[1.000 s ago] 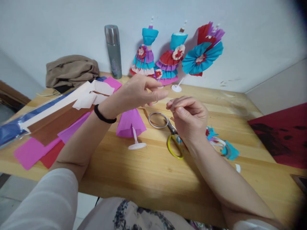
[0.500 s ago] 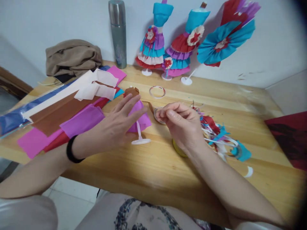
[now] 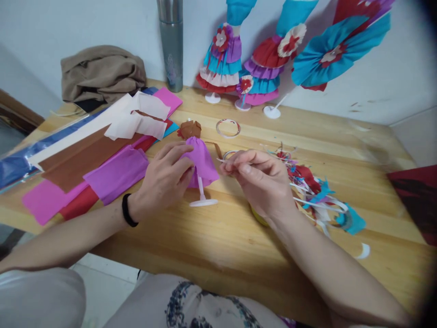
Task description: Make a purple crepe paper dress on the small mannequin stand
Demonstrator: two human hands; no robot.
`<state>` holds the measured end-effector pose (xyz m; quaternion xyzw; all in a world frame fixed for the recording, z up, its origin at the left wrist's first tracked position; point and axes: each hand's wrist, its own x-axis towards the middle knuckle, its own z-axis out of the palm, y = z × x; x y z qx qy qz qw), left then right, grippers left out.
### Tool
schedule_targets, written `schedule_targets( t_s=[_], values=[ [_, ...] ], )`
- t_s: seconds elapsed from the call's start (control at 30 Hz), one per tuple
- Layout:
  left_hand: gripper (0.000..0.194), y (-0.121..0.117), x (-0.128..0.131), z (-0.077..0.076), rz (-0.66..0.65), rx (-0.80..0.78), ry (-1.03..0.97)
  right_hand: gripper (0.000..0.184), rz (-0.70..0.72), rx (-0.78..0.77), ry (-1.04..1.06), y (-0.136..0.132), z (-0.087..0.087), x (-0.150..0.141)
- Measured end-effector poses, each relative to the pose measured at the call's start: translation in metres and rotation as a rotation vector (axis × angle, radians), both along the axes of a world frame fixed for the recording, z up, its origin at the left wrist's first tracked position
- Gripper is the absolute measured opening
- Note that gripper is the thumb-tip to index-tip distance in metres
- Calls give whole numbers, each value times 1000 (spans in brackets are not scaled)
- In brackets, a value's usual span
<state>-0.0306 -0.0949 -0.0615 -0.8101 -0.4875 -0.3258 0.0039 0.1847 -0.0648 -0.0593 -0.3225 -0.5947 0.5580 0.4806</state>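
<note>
A small dress form [image 3: 201, 186] on a white round-based stand leans on the table, with a brown paper top [image 3: 190, 129] and a purple crepe paper skirt [image 3: 204, 161]. My left hand [image 3: 166, 172], wearing a black band on its wrist, has its fingers curled at the skirt's left edge, gripping the paper there; the thumb's contact is partly hidden. To the right of the skirt, my right hand [image 3: 260, 180] pinches a thin whitish strip [image 3: 221, 160] whose tip pokes out past the fingertips. A tape roll [image 3: 229, 155] lies just behind that hand, partly covered by it.
Folded crepe paper sheets [image 3: 118, 173] lie on the left. Paper scraps [image 3: 316, 196] are heaped at the right. A ring [image 3: 228, 128] lies behind the dress form. Along the wall stand a flask [image 3: 171, 54], finished paper dresses [image 3: 221, 64] and a brown cloth [image 3: 102, 75].
My left hand has gone from spread fingers in front of the dress form to curled fingers at the skirt's left edge. The strip's tip now shows at my right fingertips. The view has shifted slightly.
</note>
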Motion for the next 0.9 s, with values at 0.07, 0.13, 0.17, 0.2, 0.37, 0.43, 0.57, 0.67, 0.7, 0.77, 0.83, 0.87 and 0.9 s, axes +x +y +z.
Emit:
schedule_targets(
  t_s=[0.07,0.13,0.17,0.2,0.37,0.43,0.57,0.67,0.7,0.77,0.83,0.87,0.9],
  values=[
    [14,1,1,-1,9,-34,-95,20,21,-26,32,1,-2,0],
    [12,1,2,-2,22,-89,-193,20,24,-40,45,2,-2,0],
    [12,1,2,-2,27,-123,-234,20,25,-40,40,2,-2,0],
    [12,1,3,-2,32,-155,-274,21,26,-40,35,2,-2,0],
    [12,1,5,0,55,-337,-464,23,0,-138,133,1,3,-3],
    [12,2,5,0,48,-365,-502,19,4,-164,176,1,4,-3],
    [11,5,4,-4,-1,-273,-508,15,16,-164,195,2,2,-3],
    [10,6,2,-10,-44,-167,-449,11,10,-93,148,2,1,-2],
    [10,6,1,-12,-55,-143,-433,9,6,-51,113,3,1,-3],
    [9,6,1,-14,-71,-129,-419,6,-6,35,40,3,1,-4],
    [9,5,0,-15,-77,-145,-431,5,-18,103,-15,3,2,-6],
    [10,5,0,-15,-78,-158,-441,5,-22,133,-38,3,2,-7],
    [10,5,0,-16,-80,-169,-450,5,-24,160,-62,4,2,-8]
  ],
)
